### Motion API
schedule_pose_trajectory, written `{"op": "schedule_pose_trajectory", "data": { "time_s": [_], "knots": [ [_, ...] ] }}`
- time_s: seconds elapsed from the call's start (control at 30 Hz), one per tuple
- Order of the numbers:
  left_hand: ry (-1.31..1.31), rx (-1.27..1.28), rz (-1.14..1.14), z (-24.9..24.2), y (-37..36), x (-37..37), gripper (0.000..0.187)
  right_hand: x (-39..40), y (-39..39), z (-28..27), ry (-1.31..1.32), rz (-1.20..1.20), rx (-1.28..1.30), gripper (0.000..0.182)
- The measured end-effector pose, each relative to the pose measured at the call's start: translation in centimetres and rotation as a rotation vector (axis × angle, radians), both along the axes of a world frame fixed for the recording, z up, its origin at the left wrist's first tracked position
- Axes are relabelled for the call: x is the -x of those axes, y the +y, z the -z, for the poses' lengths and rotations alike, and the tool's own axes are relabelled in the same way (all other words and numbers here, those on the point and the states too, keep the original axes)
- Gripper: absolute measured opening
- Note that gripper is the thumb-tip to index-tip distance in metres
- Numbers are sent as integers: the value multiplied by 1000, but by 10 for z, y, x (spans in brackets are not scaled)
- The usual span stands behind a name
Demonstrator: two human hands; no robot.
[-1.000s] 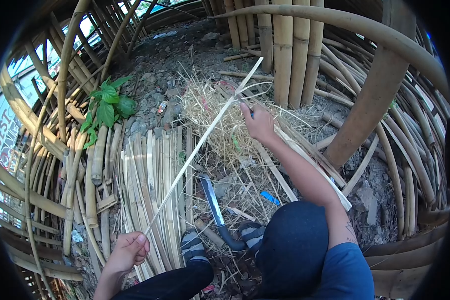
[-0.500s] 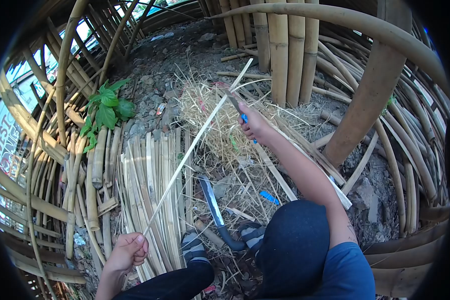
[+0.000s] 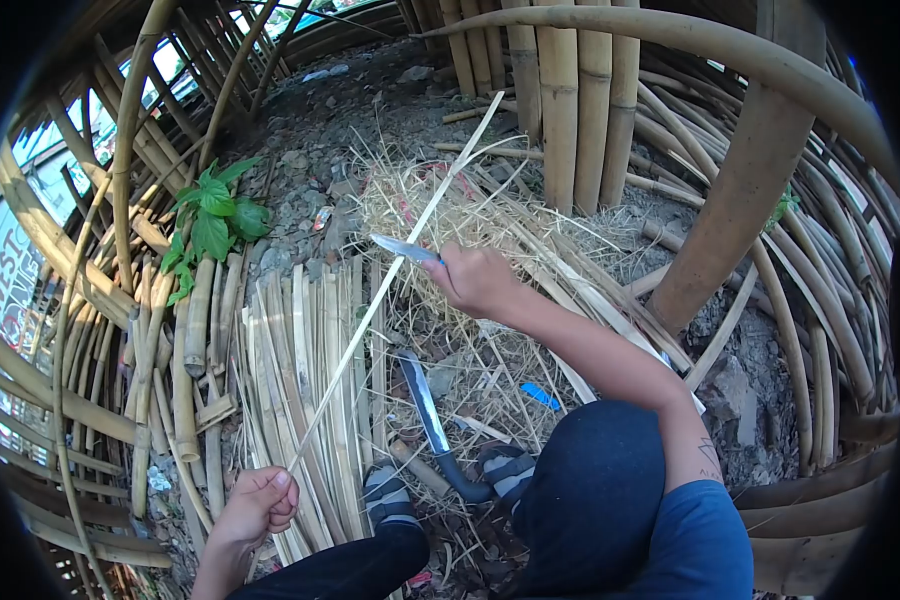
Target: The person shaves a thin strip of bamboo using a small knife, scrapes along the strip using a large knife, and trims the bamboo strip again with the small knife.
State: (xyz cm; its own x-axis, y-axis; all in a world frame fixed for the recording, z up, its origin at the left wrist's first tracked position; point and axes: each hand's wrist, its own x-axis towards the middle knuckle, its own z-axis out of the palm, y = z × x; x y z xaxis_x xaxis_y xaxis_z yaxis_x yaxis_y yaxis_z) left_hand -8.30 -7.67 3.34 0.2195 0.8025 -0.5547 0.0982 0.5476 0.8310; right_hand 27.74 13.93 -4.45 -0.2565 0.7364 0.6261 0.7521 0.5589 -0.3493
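My left hand (image 3: 258, 503) is closed around the lower end of a long, pale bamboo strip (image 3: 355, 340). The strip slants up and away to the right, over the pile of shavings. My right hand (image 3: 470, 278) is wrapped round the handle of a knife (image 3: 402, 247), which the fingers mostly hide. Its blade points left and lies across the strip at about the middle of its length. On the ground between my feet rests a machete (image 3: 425, 405) with a dark, curved handle.
Split bamboo slats (image 3: 300, 340) lie in a bundle at the left. Shavings (image 3: 420, 215) are heaped in front. Upright bamboo poles (image 3: 558, 110) stand behind, and a thick post (image 3: 730, 190) leans at the right. A green plant (image 3: 213, 215) grows left; a blue scrap (image 3: 539, 396) lies near my knee.
My right hand has drawn the knife down and left along the strip, towards me. The blade has turned to point left. The strip's far end has risen slightly; my left hand stays put.
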Motion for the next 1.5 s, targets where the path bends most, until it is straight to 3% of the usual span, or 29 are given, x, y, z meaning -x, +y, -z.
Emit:
{"op": "schedule_pose_trajectory", "data": {
  "time_s": [0.03, 0.07, 0.13, 0.27, 0.37, 0.43, 0.6, 0.67, 0.7, 0.83, 0.9, 1.1, 1.4, 1.47, 1.5],
  "knots": [
    [2, -1, -2, 0, -2, 2, 38, 4, -5, -1, -88, -169, -168, 44],
    [-18, -3, 17, -2, -4, 3, 38, -7, 13, -4, -87, -170, -174, 44],
    [-42, 13, 32, -2, -9, 4, 38, -46, 54, 3, 79, 318, -37, 43],
    [-5, 0, -21, 3, 5, -1, 38, -50, 47, 3, -67, 297, -105, 42],
    [17, 41, -2, 0, 4, 1, 37, -13, 17, 7, -86, 150, -129, 39],
    [-5, 71, 9, 1, 0, 5, 36, -4, 4, 13, -130, -19, -383, 36],
    [-18, 28, 4, -6, 1, 12, 36, -48, 9, 14, -203, -199, -405, 35],
    [-17, 6, -22, -1, -15, 16, 36, -100, 22, 33, -183, 291, -147, 38],
    [1, 45, 11, 0, -8, 19, 36, -109, 48, 14, -152, 547, -78, 39],
    [3, 109, 9, 2, 0, 14, 37, -78, 8, 3, -29, 500, -70, 42],
    [5, 78, -24, -2, 0, 11, 37, -67, -4, 7, 103, 345, -117, 39],
    [4, 59, 13, -3, -5, 14, 36, -23, -27, -4, -47, -70, -274, 32],
    [111, 48, 66, -43, -46, 39, 35, -28, -31, -17, -35, -63, -290, 31],
    [233, -15, 19, -57, -66, 39, 38, -33, -36, -20, -72, -74, -438, 33],
    [362, -75, -15, -65, -75, 39, 43, -55, -7, -14, -26, 242, -235, 34]
  ]
}}
